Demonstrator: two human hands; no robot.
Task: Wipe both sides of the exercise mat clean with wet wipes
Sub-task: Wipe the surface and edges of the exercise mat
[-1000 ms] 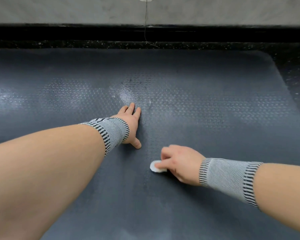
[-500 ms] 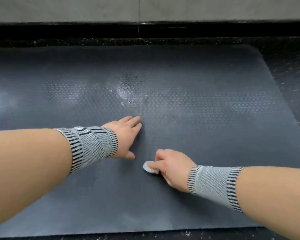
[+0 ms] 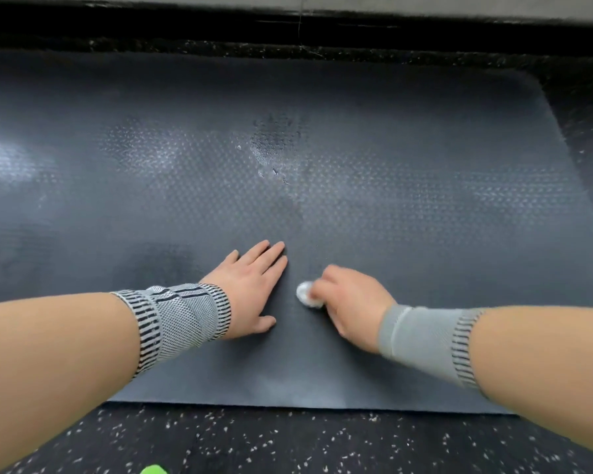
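Dark textured exercise mat [image 3: 408,217], wet patches mid-surface.

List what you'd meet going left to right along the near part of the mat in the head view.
Striped wristband → left hand, flat on the mat → balled wet wipe → right hand, gripping the wipe → grey wristband.
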